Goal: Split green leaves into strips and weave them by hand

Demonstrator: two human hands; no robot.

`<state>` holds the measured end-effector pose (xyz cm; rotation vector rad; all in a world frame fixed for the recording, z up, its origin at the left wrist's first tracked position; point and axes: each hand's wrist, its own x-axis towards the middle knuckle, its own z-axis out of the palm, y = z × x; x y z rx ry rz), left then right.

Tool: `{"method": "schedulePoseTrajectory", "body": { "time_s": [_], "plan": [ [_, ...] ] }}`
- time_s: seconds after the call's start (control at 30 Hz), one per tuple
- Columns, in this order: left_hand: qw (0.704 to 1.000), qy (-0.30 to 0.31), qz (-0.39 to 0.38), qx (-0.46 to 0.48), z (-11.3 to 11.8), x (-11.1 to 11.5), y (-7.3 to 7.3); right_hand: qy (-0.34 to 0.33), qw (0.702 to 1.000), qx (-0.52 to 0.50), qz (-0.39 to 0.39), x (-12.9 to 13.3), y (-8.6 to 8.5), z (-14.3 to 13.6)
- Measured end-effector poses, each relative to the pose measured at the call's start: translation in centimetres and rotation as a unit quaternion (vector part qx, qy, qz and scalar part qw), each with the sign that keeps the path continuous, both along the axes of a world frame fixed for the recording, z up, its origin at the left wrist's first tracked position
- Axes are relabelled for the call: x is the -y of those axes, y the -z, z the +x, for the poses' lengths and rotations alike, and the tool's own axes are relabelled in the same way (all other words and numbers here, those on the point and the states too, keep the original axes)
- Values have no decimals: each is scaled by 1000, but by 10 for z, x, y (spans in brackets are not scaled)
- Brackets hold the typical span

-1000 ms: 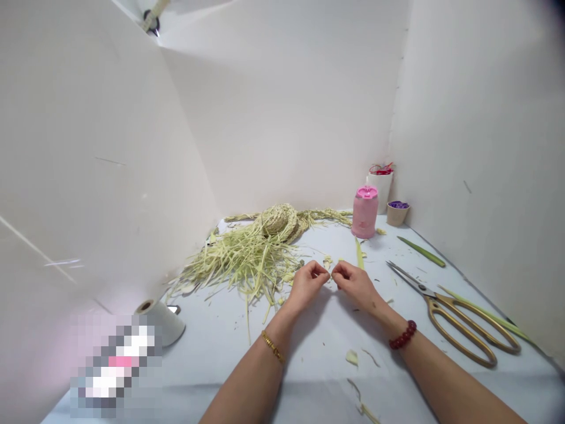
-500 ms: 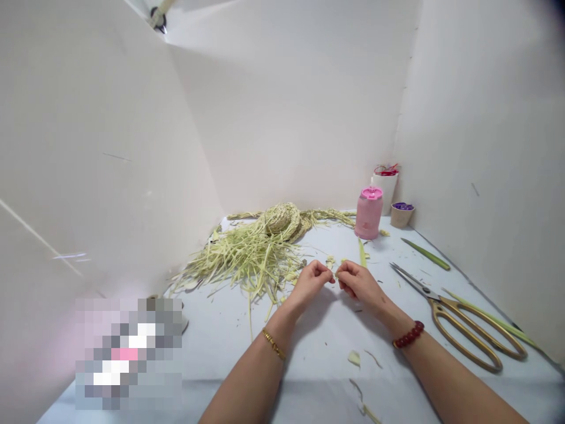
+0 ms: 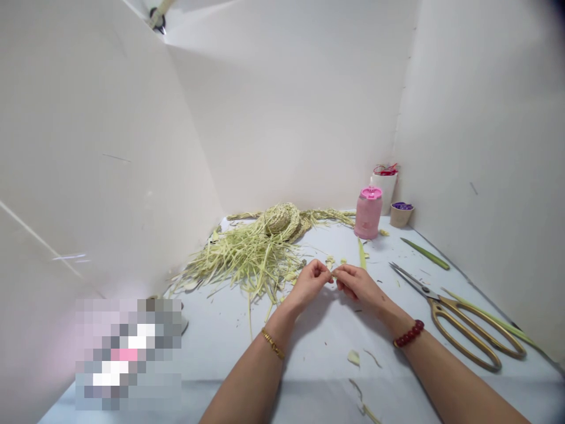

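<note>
My left hand [image 3: 312,280] and my right hand [image 3: 355,281] meet fingertip to fingertip above the middle of the table. Both are pinched closed, and whatever lies between the fingers is too small to make out. Just beyond them lie small pale-green leaf scraps [image 3: 330,260] and an upright-pointing green leaf strip [image 3: 362,254]. Left of my left hand spreads a loose heap of thin pale-green straw strands [image 3: 247,253]. A coiled straw braid [image 3: 282,219] rests on the back of that heap.
To the right lie large gold-handled scissors [image 3: 454,315], a green leaf piece [image 3: 426,254] and a long green strip [image 3: 503,323]. Behind stand a pink bottle [image 3: 368,215], a white cup [image 3: 388,187] with red strands and a small brown cup [image 3: 401,218]. White walls enclose the table [image 3: 309,359].
My right hand has shifted slightly left, so its fingertips now come up against those of my left hand. My left hand has barely moved.
</note>
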<state>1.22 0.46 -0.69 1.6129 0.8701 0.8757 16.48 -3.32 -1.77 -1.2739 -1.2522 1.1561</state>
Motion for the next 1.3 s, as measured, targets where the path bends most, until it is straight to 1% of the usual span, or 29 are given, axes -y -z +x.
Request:
{"method": "schedulePoseTrajectory", "body": {
  "time_s": [0.1,0.27,0.4,0.57,0.73,0.87,1.03,1.2,1.3],
  "plan": [
    [1000,3,7,-7,-1,1,0,-2,1000,-8,2,1,-1,-1],
    [1000,7,12,-7,1,0,1,-20,998,-39,-35,1,3,1],
    [1000,11,4,-10,1,0,0,-26,996,-76,-45,1,6,3],
    [999,16,-29,-13,0,1,-1,-28,993,-105,-40,0,6,5],
    [997,7,-77,-4,0,2,-4,-34,993,-104,-39,-1,7,6],
    [997,-28,-75,12,3,2,-3,-48,995,-80,-43,1,7,6],
    [996,-75,-35,17,6,0,4,-76,996,-38,-21,5,2,6],
    [994,-104,-17,39,8,-3,10,-97,995,-24,-12,5,0,5],
    [993,-107,-20,55,7,-5,11,-83,996,-24,-24,3,1,3]
  ]
}}
